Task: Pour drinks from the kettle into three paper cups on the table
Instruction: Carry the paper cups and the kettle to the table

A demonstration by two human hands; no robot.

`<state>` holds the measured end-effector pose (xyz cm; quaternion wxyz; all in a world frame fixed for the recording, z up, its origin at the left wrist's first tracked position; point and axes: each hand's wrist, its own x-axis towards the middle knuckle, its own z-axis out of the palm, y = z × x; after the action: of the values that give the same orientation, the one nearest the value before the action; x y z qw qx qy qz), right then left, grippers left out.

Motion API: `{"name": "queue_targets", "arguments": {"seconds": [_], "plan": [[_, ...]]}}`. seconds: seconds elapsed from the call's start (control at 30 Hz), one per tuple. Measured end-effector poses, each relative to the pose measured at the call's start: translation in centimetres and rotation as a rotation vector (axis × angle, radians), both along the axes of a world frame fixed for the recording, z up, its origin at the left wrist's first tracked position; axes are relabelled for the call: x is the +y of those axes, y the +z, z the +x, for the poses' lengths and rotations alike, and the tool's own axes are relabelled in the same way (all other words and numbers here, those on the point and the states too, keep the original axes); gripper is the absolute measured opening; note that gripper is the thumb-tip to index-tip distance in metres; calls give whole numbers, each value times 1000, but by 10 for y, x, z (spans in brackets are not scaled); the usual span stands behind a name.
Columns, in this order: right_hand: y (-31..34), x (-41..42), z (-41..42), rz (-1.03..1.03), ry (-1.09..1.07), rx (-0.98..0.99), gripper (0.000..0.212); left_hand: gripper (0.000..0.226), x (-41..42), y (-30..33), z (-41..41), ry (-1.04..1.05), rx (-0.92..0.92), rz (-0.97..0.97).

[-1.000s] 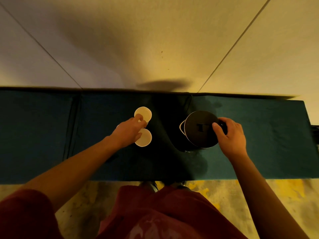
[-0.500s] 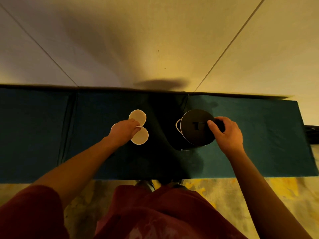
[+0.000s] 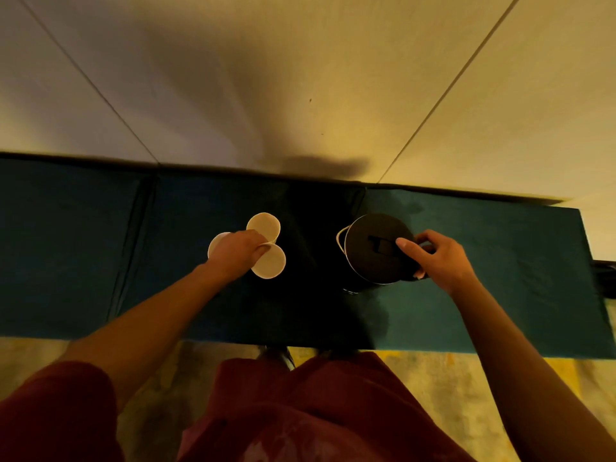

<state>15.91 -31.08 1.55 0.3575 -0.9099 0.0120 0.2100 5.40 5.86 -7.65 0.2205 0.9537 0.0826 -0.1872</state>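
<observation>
Three white paper cups stand close together on the dark green table (image 3: 500,295): a far cup (image 3: 264,225), a near cup (image 3: 271,263) and a left cup (image 3: 215,245) mostly hidden by my left hand (image 3: 238,255). My left hand rests over the cups, fingertips touching the rims where they meet; whether it grips one is unclear. A dark kettle (image 3: 373,248) with a black lid stands to the right. My right hand (image 3: 436,256) is wrapped around the kettle's handle on its right side.
The table is narrow and runs left to right, with a pale wall or floor panel beyond its far edge. A dark object (image 3: 605,278) sits off the table's right end. My red clothing fills the lower view.
My left hand has slid slightly left over the cups, uncovering more of the left cup. My right hand has settled more firmly on the kettle's handle. The kettle still stands on the table.
</observation>
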Motion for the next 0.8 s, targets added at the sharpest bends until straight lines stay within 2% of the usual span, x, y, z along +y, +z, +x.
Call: {"name": "queue_targets", "arguments": {"seconds": [0.1, 0.23, 0.33, 0.43, 0.6, 0.67, 0.8], "plan": [[-1, 1, 5, 24, 63, 75, 46, 32, -5, 5, -1, 53, -2, 7], [-5, -6, 2, 89, 150, 110, 69, 32, -21, 12, -5, 151, 6, 29], [-7, -12, 11, 205, 202, 132, 62, 33, -39, 18, -8, 265, 1, 33], [-3, -9, 23, 288, 240, 66, 61, 33, -59, 28, -9, 359, -7, 20], [0, -6, 35, 303, 272, -39, 59, 33, -96, 44, -35, 551, -5, 51], [2, -12, 40, 337, 250, -29, 59, 34, -102, 45, -43, 571, 9, 61], [21, -1, 42, 444, 379, 21, 55, 38, -120, 58, -91, 762, 10, 73]]}}
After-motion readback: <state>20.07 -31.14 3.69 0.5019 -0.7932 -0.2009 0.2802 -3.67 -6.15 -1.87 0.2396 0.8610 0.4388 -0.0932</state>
